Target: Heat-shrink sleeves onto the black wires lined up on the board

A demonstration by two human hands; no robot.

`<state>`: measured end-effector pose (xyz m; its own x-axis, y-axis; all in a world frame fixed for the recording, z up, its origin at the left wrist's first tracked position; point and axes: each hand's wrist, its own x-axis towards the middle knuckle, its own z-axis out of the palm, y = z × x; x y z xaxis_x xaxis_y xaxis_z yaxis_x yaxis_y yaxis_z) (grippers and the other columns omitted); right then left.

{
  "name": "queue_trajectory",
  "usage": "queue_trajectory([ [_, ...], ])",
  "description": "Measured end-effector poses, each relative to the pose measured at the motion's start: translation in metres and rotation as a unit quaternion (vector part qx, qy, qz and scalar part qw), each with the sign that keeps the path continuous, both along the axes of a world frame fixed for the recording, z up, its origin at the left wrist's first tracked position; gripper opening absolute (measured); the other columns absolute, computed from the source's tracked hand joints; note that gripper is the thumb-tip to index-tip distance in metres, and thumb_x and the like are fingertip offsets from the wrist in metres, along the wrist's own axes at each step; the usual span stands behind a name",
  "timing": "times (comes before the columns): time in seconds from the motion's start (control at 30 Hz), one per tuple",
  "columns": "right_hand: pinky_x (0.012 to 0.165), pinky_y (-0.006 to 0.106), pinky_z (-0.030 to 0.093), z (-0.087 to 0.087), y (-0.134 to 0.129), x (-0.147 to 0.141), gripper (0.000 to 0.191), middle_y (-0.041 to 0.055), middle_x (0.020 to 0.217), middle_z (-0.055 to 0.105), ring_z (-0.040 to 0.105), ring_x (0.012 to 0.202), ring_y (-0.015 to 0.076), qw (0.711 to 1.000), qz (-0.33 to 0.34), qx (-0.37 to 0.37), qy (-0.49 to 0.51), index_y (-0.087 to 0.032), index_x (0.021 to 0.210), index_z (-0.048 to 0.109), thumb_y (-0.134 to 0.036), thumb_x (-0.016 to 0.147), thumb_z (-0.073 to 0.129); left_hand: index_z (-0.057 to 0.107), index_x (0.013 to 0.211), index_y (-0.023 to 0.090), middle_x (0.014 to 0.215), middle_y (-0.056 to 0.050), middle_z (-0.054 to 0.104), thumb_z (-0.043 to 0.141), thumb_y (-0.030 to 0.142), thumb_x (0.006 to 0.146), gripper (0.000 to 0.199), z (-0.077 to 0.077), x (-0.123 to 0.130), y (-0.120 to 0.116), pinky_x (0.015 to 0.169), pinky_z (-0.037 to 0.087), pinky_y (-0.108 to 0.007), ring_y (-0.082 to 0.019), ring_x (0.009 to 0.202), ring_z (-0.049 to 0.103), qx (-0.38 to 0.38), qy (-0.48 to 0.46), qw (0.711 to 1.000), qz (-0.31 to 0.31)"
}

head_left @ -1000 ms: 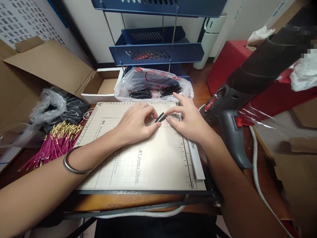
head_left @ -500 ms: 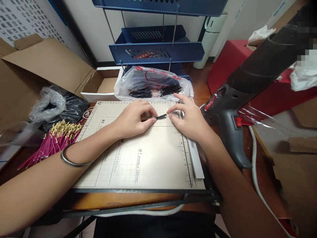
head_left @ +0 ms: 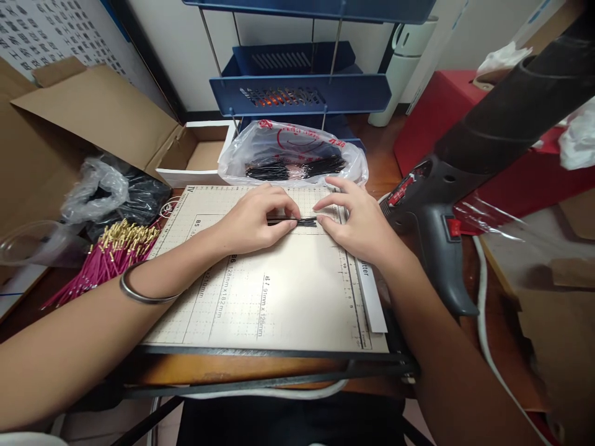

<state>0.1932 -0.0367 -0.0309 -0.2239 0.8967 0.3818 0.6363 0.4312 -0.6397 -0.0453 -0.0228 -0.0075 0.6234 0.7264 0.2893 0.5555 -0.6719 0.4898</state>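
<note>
My left hand pinches a small bundle of thin black wires between thumb and fingertips. The wire ends stick out to the right, low over the cream cutting board with its printed grid and paper-size lines. Just past those ends is my right hand, its fingers apart and curved, with nothing seen between them; whether the thumb touches the wire ends I cannot tell. Behind both hands lies an open clear plastic bag with red print, and more black wires are inside it.
A dark heat gun with a red switch stands at the right, near my right forearm. On the left lie magenta wires with gold tips, beside an open cardboard box. A blue tiered rack is at the back.
The wire bundle has turned from slightly slanted to nearly level, and its ends look more spread. The right hand stays close by with its fingers apart. The view has shifted slightly.
</note>
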Motion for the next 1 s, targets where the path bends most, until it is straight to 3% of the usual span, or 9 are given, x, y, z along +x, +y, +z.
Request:
queue_trajectory([
  [0.3,0.13,0.075,0.019,0.002,-0.003,-0.004,0.019,0.0137,0.154,0.06,0.053,0.149,0.0365,1.0,0.009,-0.012,-0.02,-0.023,0.099,0.077,-0.021,0.081,0.072,0.076,0.107,0.019,0.097,-0.006,0.076,0.066,0.033,0.093,0.022,-0.002,-0.003,0.002,0.084,0.05,-0.035,-0.022,0.092,0.067,-0.04,-0.035,0.999,0.01],
  [0.43,0.13,0.08,0.005,0.005,-0.007,-0.005,0.028,0.0116,0.162,0.054,0.036,0.16,0.0414,0.999,0.022,-0.003,-0.048,-0.024,0.106,0.076,-0.019,0.079,0.072,0.075,0.111,0.017,0.103,-0.008,0.076,0.069,0.04,0.092,0.031,0.009,-0.007,-0.002,0.085,0.051,-0.036,-0.023,0.094,0.067,-0.055,0.031,0.998,0.009],
  [0.5,0.129,0.082,0.003,0.005,-0.009,-0.005,0.029,0.0096,0.161,0.055,0.035,0.161,0.0423,0.999,0.026,0.0,-0.045,-0.026,0.105,0.075,-0.018,0.077,0.071,0.074,0.113,0.016,0.106,-0.009,0.076,0.068,0.04,0.093,0.032,0.017,-0.008,-0.004,0.084,0.052,-0.036,-0.023,0.094,0.068,-0.056,0.075,0.996,0.008],
  [0.7,0.13,0.079,0.012,0.003,-0.005,-0.007,0.024,0.0109,0.145,0.067,0.057,0.143,0.0348,0.999,-0.008,0.015,0.03,-0.024,0.097,0.073,-0.013,0.079,0.061,0.077,0.108,0.015,0.104,-0.011,0.075,0.062,0.03,0.094,0.026,0.042,0.002,-0.005,0.082,0.051,-0.036,-0.025,0.091,0.07,-0.014,0.221,0.974,-0.043],
  [0.83,0.131,0.074,0.02,0.003,-0.004,-0.007,0.024,0.012,0.142,0.068,0.059,0.141,0.0342,0.999,0.0,0.009,0.037,-0.023,0.097,0.073,-0.013,0.079,0.061,0.078,0.103,0.016,0.101,-0.011,0.075,0.066,0.026,0.089,0.021,0.056,0.011,-0.008,0.076,0.049,-0.034,-0.024,0.086,0.069,-0.007,0.281,0.958,-0.054],
  [1.0,0.127,0.07,0.032,0.004,-0.004,-0.008,0.023,0.0122,0.143,0.068,0.059,0.14,0.0344,0.999,0.007,-0.012,0.049,-0.023,0.097,0.074,-0.015,0.08,0.061,0.077,0.086,0.018,0.085,-0.007,0.074,0.064,0.014,0.082,0.014,0.06,0.015,-0.009,0.067,0.044,-0.031,-0.02,0.072,0.063,0.018,0.3,0.952,-0.053],
])
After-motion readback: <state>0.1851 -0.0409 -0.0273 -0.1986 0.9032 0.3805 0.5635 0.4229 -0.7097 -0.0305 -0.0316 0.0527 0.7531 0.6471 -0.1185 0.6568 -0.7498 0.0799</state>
